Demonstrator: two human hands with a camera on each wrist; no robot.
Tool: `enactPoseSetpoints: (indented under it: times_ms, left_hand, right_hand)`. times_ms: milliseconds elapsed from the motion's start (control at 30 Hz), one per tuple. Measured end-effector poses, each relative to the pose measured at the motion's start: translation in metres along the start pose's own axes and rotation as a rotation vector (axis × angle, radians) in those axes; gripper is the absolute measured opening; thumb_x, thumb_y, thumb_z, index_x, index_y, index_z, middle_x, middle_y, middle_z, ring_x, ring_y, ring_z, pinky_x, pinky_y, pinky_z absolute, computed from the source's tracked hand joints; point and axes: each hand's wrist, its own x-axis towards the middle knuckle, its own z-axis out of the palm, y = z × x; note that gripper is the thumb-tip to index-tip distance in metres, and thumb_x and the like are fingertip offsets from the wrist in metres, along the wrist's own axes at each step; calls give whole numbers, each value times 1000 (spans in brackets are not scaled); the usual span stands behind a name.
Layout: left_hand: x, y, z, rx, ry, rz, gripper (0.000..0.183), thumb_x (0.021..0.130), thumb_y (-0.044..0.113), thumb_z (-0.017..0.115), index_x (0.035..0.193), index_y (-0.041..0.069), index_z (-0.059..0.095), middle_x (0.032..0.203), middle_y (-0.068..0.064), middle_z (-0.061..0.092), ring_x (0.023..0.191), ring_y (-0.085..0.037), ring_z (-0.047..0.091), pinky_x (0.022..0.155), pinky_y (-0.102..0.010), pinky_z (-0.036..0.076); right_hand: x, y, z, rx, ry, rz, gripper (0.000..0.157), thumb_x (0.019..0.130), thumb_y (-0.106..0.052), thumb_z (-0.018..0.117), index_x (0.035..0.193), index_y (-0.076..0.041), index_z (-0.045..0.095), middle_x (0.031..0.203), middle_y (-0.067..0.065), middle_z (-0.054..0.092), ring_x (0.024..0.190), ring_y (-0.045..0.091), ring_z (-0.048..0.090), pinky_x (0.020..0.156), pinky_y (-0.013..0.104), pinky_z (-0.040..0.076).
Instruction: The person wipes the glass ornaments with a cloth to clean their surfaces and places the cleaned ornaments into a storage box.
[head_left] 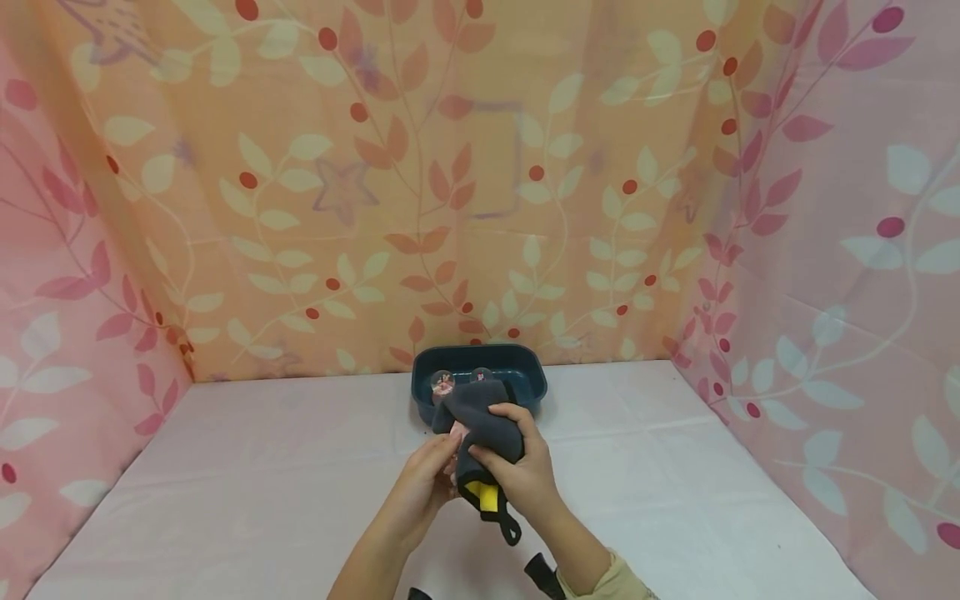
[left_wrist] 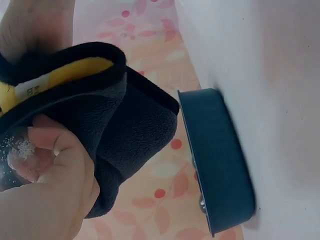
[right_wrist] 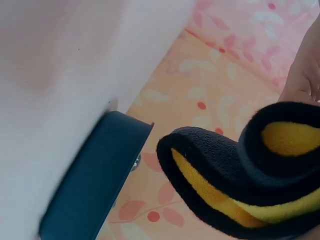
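Observation:
A dark grey towel (head_left: 487, 421) with black edging and a yellow underside is bunched in my right hand (head_left: 531, 467), fingers curled round it. A small black loop hangs from its lower edge. My left hand (head_left: 422, 483) holds a clear globe (left_wrist: 25, 157) with white specks and something pink inside. In the left wrist view the towel lies against this globe and the fingers. The head view shows little of the globe, since fingers and towel cover it. The towel (right_wrist: 210, 165) also shows folded over in the right wrist view.
Just beyond the hands, a dark teal tub (head_left: 536, 385) stands on the white-covered table (head_left: 285, 467). Inside are two clear globes (head_left: 442, 383), partly hidden by the towel. Patterned curtains (head_left: 450, 167) close off the back and both sides.

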Motion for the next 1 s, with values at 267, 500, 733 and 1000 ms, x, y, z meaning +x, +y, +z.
enactPoseSetpoints:
  times_ms: [267,500,733,1000]
  left_hand:
    - [0,-2,1,-2,-12,2,28,104,31,43,83,13,46,69,4,41,65,-11,41,64,-29,37]
    - [0,-4,0,-8,-20,-17,28,104,32,44,84,12,49,67,4,45,65,-11,44,66,-29,39]
    - [0,-6,-4,-36,-90,-39,30,105,32,41,104,5,55,73,3,54,75,-14,53,69,-29,40]
    - [-4,-4,-4,-5,-72,-35,51,103,43,42,129,-1,39,78,2,57,81,-14,65,73,-33,40]
  right_hand:
    - [2,-2,0,39,49,-71,36,85,7,68,115,-5,53,122,21,53,105,35,53,80,33,53]
    - [5,1,-2,15,90,-116,34,84,10,68,112,-5,54,119,20,57,103,34,55,80,34,54]
    - [8,-1,-5,6,170,-23,32,87,6,67,114,-2,54,119,19,56,105,30,55,85,34,50]
    - [12,0,-18,130,276,110,38,89,4,65,123,1,49,122,16,51,104,25,56,84,27,51]
